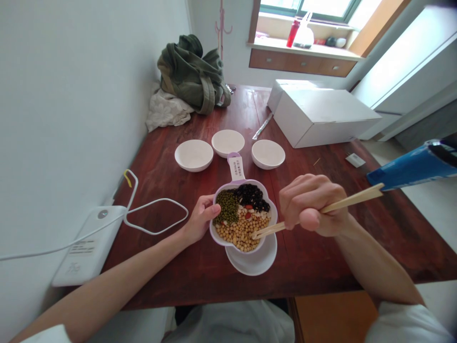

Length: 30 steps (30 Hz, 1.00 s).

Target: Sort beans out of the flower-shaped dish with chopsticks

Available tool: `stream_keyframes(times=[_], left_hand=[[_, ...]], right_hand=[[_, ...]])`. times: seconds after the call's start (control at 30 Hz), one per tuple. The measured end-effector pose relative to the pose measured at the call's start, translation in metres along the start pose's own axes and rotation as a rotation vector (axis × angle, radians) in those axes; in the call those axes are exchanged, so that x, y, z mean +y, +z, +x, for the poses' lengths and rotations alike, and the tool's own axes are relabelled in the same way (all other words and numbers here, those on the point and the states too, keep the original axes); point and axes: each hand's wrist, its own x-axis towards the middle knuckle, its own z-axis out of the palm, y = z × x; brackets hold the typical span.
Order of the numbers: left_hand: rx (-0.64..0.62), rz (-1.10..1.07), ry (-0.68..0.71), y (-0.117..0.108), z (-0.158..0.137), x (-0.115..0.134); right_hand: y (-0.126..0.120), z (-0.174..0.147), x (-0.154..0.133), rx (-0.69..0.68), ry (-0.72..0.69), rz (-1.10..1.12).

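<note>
Holding the rim of a lilac bowl (243, 216) at lower centre of the frame, the left hand (200, 219) curls its fingers over the bowl's left edge. The bowl has a scalloped, flower-like outline, smooth plastic walls and a flat handle with a printed label pointing up the frame. Inside lie sorted heaps: small green beans (227, 206) at left, glossy black beans (253, 196) at top, round yellow soybeans (243, 231) across the bottom, with a few red bits between them. The bowl sits on a white saucer (254, 263), whose rim shows below it. The right hand (312, 205) is closed around pale wooden chopsticks (321, 212), whose tips rest among the soybeans at the bowl's right edge.

Everything stands on a dark red, glossy wooden table (171, 171). Three shallow white bowls (228, 142) line up just above the lilac one. A white box (321, 116) lies at upper right, a crumpled green bag (193, 74) at upper left, and a white device (89, 243) with a looping cable at left.
</note>
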Motion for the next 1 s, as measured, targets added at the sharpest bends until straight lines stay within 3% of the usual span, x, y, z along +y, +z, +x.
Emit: stream_keyframes(times=[0.1, 0.2, 0.27, 0.3, 0.4, 0.5, 0.6, 0.83, 1.0], left_hand=[[-0.006, -0.005, 0.002, 0.001, 0.0, 0.001], [-0.011, -0.007, -0.001, 0.002, 0.0, 0.003], [-0.016, -0.009, 0.001, 0.003, 0.0, 0.003], [-0.017, -0.01, 0.0, 0.003, 0.0, 0.004], [-0.015, -0.007, -0.007, 0.003, 0.0, 0.004], [-0.012, -0.003, -0.01, 0.003, 0.0, 0.004], [-0.009, 0.003, -0.001, 0.003, 0.0, 0.004], [-0.005, -0.006, 0.004, 0.001, 0.0, 0.003], [0.0, 0.005, 0.023, 0.001, 0.001, 0.001]], right_hand=[[-0.015, 0.003, -0.006, 0.231, -0.064, -0.069], [-0.043, 0.002, -0.001, 0.657, -0.101, -0.222], [-0.062, 0.0, 0.013, 0.888, -0.051, -0.334], [-0.071, -0.002, 0.022, 0.94, 0.015, -0.385], [-0.088, -0.008, 0.049, 0.77, 0.303, -0.541], [-0.095, -0.011, 0.064, 0.542, 0.434, -0.616], [-0.095, -0.011, 0.064, 0.479, 0.481, -0.539], [-0.097, -0.012, 0.046, 0.501, 0.493, -0.366], [-0.087, -0.009, 0.062, 0.305, 0.503, -0.572]])
